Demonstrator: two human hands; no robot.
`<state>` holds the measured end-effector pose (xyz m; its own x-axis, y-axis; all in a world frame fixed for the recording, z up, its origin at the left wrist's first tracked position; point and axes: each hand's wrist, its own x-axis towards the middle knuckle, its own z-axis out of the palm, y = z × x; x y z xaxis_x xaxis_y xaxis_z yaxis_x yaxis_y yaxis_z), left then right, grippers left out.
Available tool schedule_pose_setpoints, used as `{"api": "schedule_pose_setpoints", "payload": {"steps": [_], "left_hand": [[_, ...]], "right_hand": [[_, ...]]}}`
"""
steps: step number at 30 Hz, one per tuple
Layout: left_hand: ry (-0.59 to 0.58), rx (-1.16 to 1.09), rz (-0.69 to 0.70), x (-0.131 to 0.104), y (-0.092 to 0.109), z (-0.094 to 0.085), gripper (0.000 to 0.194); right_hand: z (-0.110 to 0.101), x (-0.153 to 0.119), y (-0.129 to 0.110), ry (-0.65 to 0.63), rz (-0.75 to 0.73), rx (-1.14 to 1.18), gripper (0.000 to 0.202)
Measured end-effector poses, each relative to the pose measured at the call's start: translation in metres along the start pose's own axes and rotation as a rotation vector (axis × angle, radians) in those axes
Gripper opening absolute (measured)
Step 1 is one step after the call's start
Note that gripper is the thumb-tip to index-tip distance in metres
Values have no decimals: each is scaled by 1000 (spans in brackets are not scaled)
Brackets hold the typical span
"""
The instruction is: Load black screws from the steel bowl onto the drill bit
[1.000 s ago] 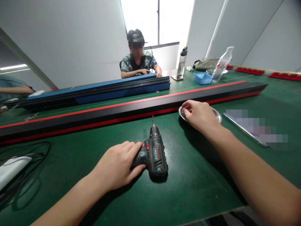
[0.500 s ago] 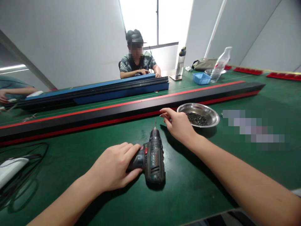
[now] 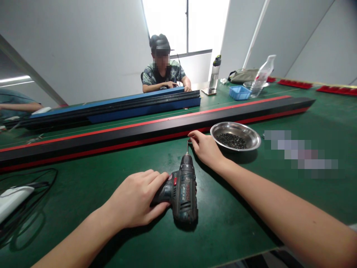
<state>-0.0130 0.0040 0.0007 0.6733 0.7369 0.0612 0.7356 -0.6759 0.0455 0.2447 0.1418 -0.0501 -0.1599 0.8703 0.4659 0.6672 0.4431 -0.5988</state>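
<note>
My left hand is wrapped round the grip of a dark cordless drill, which lies on its side with its bit pointing away from me. At the tip of that bit, the thumb and fingers of my right hand are pinched together; what they hold is too small and hidden to make out. Just right of this hand stands a shallow metal bowl containing many small dark pieces that look like screws. Beyond the bit runs a long black bar with red edges.
Across the green table a co-worker sits behind long blue and black bars. A blue bin, a clear bottle and a drinking bottle stand at the back. Cables lie at the left.
My right hand has moved slightly left and down from beside the bowl to the bit's tip, its fingers now closed. The drill has shifted a little to the right.
</note>
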Motion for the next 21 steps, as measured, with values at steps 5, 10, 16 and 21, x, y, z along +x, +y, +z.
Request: {"api": "schedule_pose_setpoints", "payload": {"steps": [5,10,16,21], "left_hand": [[-15,-17,-6,0,1,-2,46],[-15,-18,-4,0,1,-2,47],[-19,-11,-1,0,1,-2,48],[-10,-7,-2,1,0,-1,47]], "right_hand": [[1,3,1,-21,39,67,19],[1,4,0,-56,36,90,21],[3,4,1,-72,38,81,19],[3,5,4,-65,45,174,15]]}}
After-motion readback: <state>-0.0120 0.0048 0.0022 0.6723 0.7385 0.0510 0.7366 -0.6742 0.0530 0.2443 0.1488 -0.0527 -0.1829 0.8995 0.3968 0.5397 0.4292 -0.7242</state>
